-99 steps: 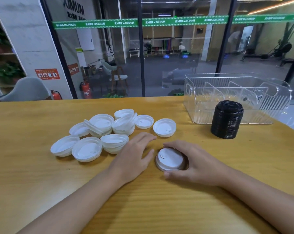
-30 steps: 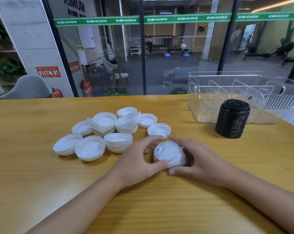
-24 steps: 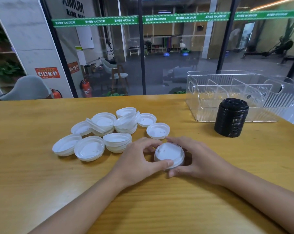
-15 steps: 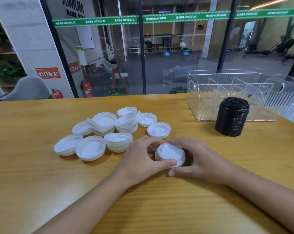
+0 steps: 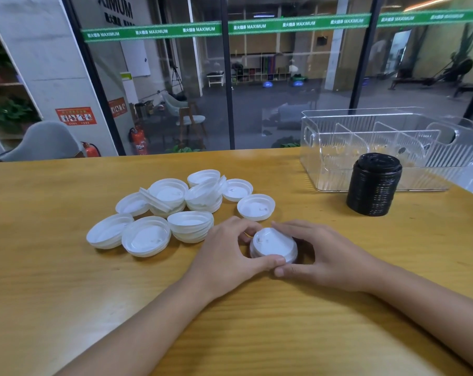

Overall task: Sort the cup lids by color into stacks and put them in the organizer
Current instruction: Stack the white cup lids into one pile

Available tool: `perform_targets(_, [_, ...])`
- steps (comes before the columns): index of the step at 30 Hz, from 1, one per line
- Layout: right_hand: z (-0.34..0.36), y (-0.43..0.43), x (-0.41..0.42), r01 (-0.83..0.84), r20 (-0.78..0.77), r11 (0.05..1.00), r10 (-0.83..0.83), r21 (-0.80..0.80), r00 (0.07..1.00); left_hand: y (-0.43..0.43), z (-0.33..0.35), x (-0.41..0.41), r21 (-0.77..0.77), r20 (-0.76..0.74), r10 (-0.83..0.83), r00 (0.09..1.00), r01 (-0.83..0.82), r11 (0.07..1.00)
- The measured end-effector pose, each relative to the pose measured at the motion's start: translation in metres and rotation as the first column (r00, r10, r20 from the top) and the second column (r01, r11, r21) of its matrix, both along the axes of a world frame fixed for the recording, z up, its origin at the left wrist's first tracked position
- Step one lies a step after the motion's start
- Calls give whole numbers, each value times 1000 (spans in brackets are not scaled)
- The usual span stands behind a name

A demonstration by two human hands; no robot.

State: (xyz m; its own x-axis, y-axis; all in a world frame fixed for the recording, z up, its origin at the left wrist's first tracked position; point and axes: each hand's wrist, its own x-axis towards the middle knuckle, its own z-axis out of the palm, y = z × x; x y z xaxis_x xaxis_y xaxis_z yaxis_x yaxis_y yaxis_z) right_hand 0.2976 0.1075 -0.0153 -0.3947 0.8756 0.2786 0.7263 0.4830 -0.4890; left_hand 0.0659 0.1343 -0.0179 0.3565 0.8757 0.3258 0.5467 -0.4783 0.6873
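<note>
- Lids in a small white stack (image 5: 273, 244) sit on the worktop (image 5: 67, 294), right in front of us, between our two hands.
- Our left hand (image 5: 224, 253) curls round it from 9 o'clock, with the thumb on the near edge and the fingers over the far edge.
- Our right hand (image 5: 327, 256) curls round it from 3 o'clock the same way. Both hands hold the stack, and neither one is flat.
- The loose white lids (image 5: 175, 207) lie in a heap at 10 o'clock from the stack, and some sit inside each other. A lone lid (image 5: 256, 207) sits just past our fingers at 12 o'clock.
- The black stack (image 5: 374, 184) stands at 2 o'clock, well apart from our hands. It is just in front of the clear organizer (image 5: 325, 172), and we can see no lids in that.
- We think these lids are very light, thin and bendy. They look smooth, so they may slip, and a hard squeeze could dent them.
- We think the best place to hold is the round rim, low down and from both sides, so that no lid slides off.
- About three seconds ago our left hand lay flat beside the stack and only our right hand was on it. Now both hands hug it.
- The stack looks a bit taller now.
- In the last second almost nothing has moved.
</note>
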Motion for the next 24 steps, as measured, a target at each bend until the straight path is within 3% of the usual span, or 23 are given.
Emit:
perform_targets(12, [1,-1,5,-4,78,998,9,-57,997,-1,1,0,-35,-17,-32,999,31,999])
perform_targets(19, [2,-2,4,0,73,998,4,-61,997,8,-1,-10,87,15,-65,998,64,994])
perform_targets(21, [0,-2,3,28,74,999,-25,-29,997,15,0,-8,146,-36,-56,998,61,987])
perform_targets(24, [-1,0,1,53,75,999,-53,1,996,23,1,-6,113,-102,-63,993,75,991])
